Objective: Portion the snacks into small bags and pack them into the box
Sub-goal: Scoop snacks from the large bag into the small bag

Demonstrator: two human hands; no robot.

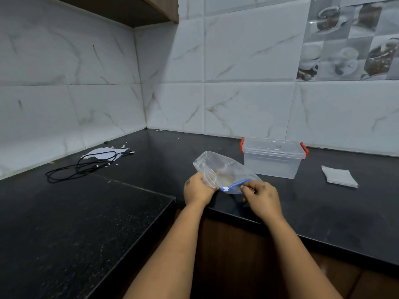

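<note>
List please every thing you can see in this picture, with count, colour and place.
zip bag: 1, clear with blue zip, snacks inside, held above counter edge
box: 1, clear, red clips, lidded, counter at back right
small bags: 1 stack, clear, right of box
cable: 1, black, counter at left
paper: 1, white, under cable
counter: 1, black
left hand: grip on bag's left side
right hand: grip on blue zip

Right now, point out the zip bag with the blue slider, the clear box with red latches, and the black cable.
zip bag [226,169], head view, on its clear side wall.
clear box [273,166], head view, on its front wall.
black cable [82,167], head view, on its coiled loops.
</note>
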